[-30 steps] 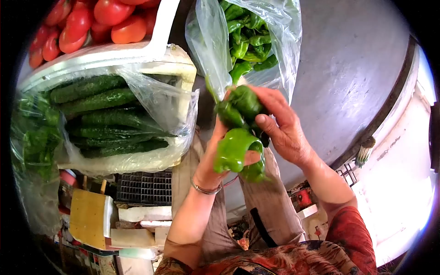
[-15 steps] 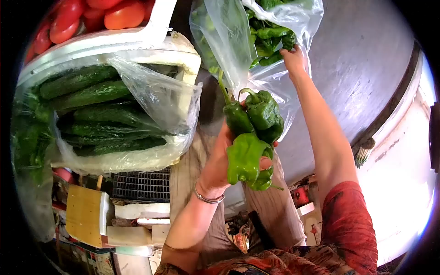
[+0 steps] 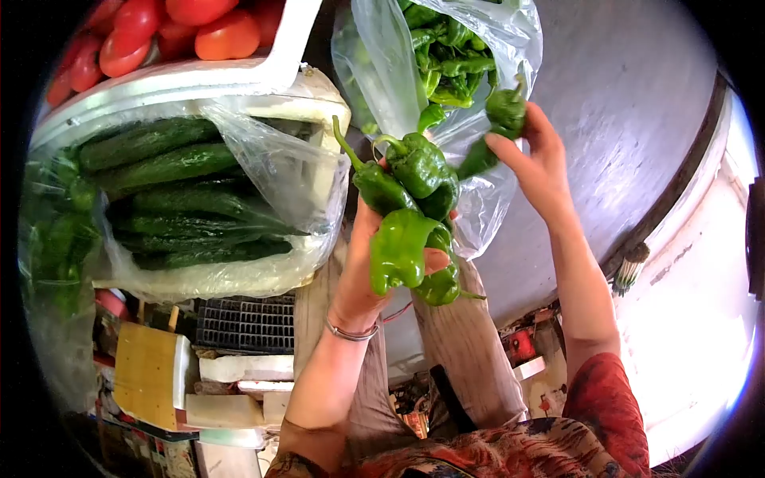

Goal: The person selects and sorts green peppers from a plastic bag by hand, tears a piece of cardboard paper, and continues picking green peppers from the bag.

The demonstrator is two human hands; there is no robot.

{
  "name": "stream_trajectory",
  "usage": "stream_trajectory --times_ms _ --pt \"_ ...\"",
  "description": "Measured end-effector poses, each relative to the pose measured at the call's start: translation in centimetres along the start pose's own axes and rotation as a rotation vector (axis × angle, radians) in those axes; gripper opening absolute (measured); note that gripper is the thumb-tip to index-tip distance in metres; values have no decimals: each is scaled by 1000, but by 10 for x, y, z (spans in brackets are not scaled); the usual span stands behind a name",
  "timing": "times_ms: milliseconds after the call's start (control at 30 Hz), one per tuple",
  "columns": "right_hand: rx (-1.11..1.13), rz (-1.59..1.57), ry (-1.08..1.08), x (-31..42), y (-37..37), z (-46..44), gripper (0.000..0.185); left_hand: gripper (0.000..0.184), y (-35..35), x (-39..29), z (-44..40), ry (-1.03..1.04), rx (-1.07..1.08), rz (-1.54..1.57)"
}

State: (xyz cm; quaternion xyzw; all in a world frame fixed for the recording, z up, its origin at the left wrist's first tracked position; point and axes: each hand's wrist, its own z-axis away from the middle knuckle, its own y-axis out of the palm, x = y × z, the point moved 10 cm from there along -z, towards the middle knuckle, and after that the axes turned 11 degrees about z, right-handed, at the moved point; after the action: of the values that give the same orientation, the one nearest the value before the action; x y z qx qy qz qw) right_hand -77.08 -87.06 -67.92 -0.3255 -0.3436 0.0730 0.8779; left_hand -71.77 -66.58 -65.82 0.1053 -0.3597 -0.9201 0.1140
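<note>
Cucumbers (image 3: 171,167) lie left of the hands, tomatoes (image 3: 227,36) farther forward; a clear bag (image 3: 522,40) of loose peppers (image 3: 458,68) sits ahead, its film hanging between them. Both forearms extend forward, apart. The left hand (image 3: 362,251) grips several green peppers (image 3: 398,247); the right hand (image 3: 546,163), farther forward, pinches at least one dark pepper (image 3: 506,113).

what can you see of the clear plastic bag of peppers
The bag looks like thin, see-through plastic, shiny and creased. It lies open at the top of the view around many green peppers, with a crumpled flap spreading below. Grey surface shows to its right. Whether the right hand touches it is unclear.
</note>
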Motion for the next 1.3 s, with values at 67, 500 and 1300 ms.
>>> stream_trajectory --times_ms 67,500,1300 --pt "185 -437 156 14 -3 16 55 115 1 -3 3 -35 -31 39" --pt "678 -579 156 109 65 89 119 140 11 -28 44 295 138 -410" --pt "1023 -1239 -57 507 145 151 58 95 7 -406 390 1124 -740 -1133"
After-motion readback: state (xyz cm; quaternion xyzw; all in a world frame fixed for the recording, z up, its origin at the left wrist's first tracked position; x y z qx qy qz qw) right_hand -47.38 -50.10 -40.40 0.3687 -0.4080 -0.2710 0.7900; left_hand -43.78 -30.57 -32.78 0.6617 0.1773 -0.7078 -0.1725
